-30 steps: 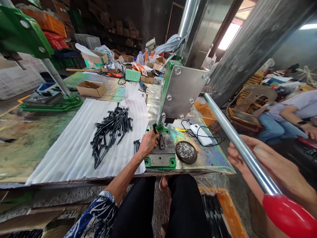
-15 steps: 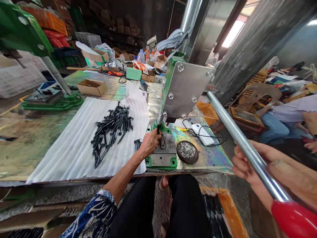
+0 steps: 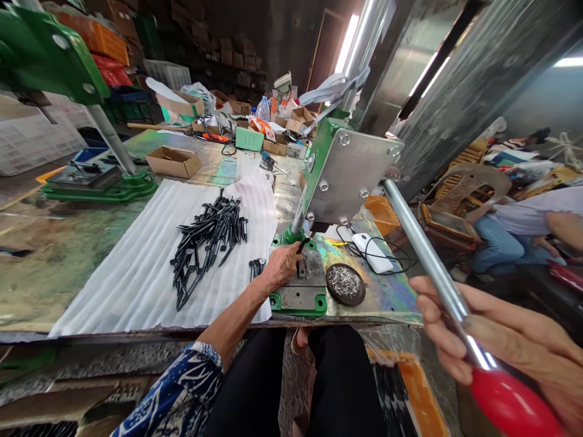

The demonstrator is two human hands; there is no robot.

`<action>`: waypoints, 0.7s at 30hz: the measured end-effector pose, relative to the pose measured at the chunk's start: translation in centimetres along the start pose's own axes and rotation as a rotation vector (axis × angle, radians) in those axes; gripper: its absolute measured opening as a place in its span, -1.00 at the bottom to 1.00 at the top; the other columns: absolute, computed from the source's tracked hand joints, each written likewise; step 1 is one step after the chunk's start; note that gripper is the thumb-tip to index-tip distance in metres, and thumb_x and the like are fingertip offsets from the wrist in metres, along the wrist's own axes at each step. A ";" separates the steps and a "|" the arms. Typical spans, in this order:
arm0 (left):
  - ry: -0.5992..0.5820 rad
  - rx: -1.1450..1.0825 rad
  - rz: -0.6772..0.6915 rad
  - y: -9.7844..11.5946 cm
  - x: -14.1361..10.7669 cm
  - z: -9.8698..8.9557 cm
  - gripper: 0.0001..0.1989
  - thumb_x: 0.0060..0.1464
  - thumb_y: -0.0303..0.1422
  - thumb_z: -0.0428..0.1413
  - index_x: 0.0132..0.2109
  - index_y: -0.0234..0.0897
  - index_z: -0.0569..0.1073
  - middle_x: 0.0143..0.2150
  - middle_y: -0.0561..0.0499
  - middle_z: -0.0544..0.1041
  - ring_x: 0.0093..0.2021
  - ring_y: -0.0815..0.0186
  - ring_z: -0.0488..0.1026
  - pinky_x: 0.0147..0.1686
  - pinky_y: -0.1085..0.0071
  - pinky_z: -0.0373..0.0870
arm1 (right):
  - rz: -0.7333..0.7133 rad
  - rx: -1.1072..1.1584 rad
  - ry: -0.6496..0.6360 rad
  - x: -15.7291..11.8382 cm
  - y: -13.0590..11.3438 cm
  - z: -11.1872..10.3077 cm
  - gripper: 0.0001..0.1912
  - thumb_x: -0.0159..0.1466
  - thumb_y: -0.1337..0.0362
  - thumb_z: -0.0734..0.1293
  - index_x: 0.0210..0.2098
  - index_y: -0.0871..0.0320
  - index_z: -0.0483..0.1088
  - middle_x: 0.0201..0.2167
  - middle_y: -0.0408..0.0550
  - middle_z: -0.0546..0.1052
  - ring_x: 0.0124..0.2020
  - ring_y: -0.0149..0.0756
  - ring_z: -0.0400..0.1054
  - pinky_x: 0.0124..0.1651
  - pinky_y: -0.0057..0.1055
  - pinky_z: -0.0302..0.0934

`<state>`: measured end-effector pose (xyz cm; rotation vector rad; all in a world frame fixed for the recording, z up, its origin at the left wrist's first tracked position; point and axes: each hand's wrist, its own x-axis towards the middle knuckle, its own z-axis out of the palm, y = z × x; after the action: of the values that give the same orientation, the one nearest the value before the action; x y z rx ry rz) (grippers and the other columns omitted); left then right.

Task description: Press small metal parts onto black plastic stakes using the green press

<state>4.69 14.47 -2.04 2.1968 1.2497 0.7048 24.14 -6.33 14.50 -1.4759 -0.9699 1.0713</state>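
My left hand (image 3: 281, 266) is over the green base (image 3: 314, 307) of a hand press, its fingers closed on a small black plastic piece (image 3: 303, 244) that slants up to the right. The rest of that piece is hidden by the fingers. My right hand (image 3: 505, 340) curls around the press lever (image 3: 421, 246), just above its red knob (image 3: 510, 397). Over the base hangs the press head (image 3: 357, 173) with its steel plate. Left of my left hand, a pile of black plastic pieces (image 3: 212, 237) rests on a white foam sheet (image 3: 127, 261); several more lie by my wrist.
Right of the base sits a round dish (image 3: 363, 294) of small metal pins. Behind it are a white power bank (image 3: 371, 252) and a black cable. A second green press (image 3: 100, 189) and a cardboard box (image 3: 173, 162) stand left. A seated person (image 3: 514, 227) is at the right.
The black piece in my left hand has gone from upright to slanting right. My right hand and the lever's knob end have shifted left and slightly down in view. The camera view has moved a little.
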 end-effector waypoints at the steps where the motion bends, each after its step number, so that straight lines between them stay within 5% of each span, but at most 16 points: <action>1: -0.009 0.005 0.005 -0.1 0.1 0.1 -0.86 0.15 -0.44 -0.04 -0.19 -0.27 0.40 -0.30 -0.01 0.53 -0.31 0.31 0.45 -0.28 0.47 0.28 | 0.053 0.036 -0.055 0.2 0.2 0.2 -0.65 0.18 0.17 0.40 -0.05 0.08 0.47 -0.35 0.05 0.48 -0.54 -0.31 0.31 -0.60 -0.45 0.30; 4: -0.040 0.004 0.022 -0.3 0.2 0.2 -0.85 0.16 -0.44 -0.05 -0.17 -0.29 0.39 -0.29 -0.03 0.54 -0.31 0.30 0.45 -0.28 0.46 0.29 | 0.100 0.057 -0.139 0.8 1.0 1.1 -0.72 0.19 0.18 0.42 -0.11 0.08 0.45 -0.45 -0.08 0.43 -0.58 -0.42 0.25 -0.56 -0.53 0.26; 21: -0.149 0.071 0.035 0.2 0.4 -0.3 -0.76 0.18 -0.44 -0.06 -0.02 -0.30 0.37 -0.17 -0.10 0.54 -0.16 0.25 0.48 -0.22 0.45 0.32 | -0.045 -0.155 0.035 4.3 6.5 4.7 -0.65 0.16 0.09 0.39 -0.20 0.14 0.25 -0.53 -0.19 0.39 -0.65 -0.46 0.18 -0.66 -0.55 0.16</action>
<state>4.85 14.79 -1.63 2.2878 1.1795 0.5074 21.07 -1.95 7.15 -1.5852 -1.0764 0.9525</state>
